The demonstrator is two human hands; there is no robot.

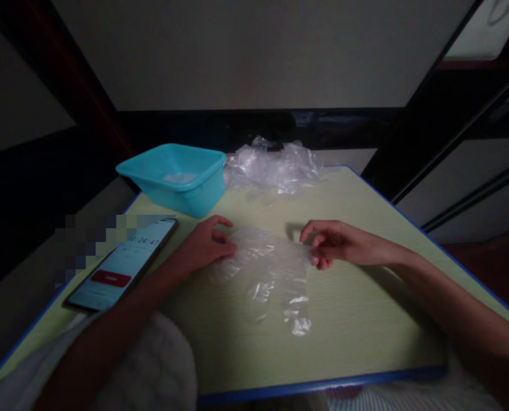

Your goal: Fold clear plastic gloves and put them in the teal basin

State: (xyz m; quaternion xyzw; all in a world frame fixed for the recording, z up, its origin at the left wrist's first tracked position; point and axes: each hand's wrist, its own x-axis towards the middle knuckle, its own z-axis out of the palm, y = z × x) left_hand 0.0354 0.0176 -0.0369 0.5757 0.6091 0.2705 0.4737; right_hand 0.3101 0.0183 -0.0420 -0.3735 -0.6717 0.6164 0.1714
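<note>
A clear disposable plastic glove (275, 262) is spread between my hands over the table, its finger parts pointing towards me. My left hand (205, 242) pinches the glove's left side between thumb and fingers. On the opposite side, my right hand (337, 242) grips the glove's edge with thumb and curled fingers. Behind it, a heap of crumpled clear plastic gloves (275, 168) lies at the table's far edge.
A turquoise plastic basket (203, 191) stands at the back left, with something whitish inside. A phone (125, 265) showing running digits and a red button lies by my left forearm. The pale table (365, 319) has a blue rim. A wall rises behind.
</note>
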